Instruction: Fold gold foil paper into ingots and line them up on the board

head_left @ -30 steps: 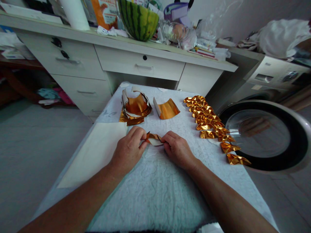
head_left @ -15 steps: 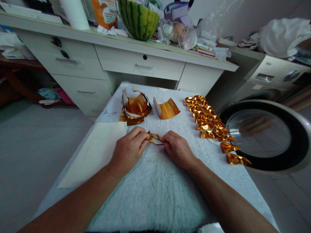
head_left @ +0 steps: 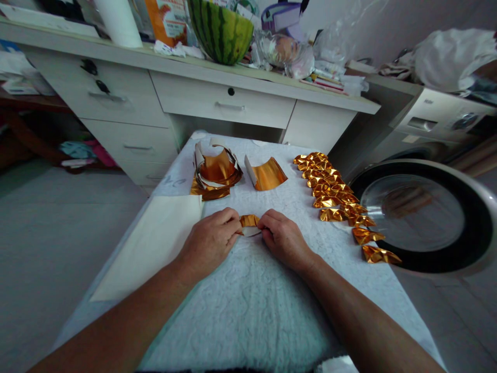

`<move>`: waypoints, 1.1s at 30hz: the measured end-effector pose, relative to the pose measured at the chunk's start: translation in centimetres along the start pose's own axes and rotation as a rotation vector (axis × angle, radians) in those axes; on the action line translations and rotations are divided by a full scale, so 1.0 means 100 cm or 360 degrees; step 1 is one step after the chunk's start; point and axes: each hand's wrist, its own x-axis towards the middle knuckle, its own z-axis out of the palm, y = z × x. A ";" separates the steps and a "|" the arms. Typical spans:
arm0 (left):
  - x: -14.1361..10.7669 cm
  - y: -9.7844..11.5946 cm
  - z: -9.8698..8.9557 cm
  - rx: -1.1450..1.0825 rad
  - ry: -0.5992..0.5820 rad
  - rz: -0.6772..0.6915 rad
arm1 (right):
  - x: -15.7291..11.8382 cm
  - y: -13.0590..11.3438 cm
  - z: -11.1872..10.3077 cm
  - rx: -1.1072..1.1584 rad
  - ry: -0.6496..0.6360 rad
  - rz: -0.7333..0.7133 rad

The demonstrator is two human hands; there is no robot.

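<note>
Between my two hands is a small strip of gold foil paper (head_left: 249,221), its white underside showing along the near edge. My left hand (head_left: 213,239) pinches its left end, and my right hand (head_left: 284,238) pinches the right end; the fingertips hide both ends. Beyond my hands lies a curled gold foil sheet (head_left: 267,174). Left of that sits a stack of curled gold foil sheets (head_left: 216,173). Folded gold paper ingots (head_left: 330,189) run in rows down the right side of the table.
A pale sheet (head_left: 155,238) lies on the cloth-covered table (head_left: 248,311) by my left forearm. An open washing machine door (head_left: 423,215) stands at the table's right edge. Behind are a white drawer desk (head_left: 229,106) and a cut watermelon (head_left: 221,33).
The foil strip has turned between my fingers, so more of its gold face shows. My left hand has shifted slightly downward and right; my right hand is nearly still.
</note>
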 end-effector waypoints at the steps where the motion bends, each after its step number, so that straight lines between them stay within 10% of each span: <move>1: 0.000 0.000 0.001 -0.0009 0.0006 0.0014 | 0.000 0.000 0.000 -0.0001 0.0001 -0.0006; 33: 0.004 0.002 -0.001 0.0026 -0.0266 -0.0173 | 0.003 0.001 -0.001 -0.0079 -0.0040 -0.0035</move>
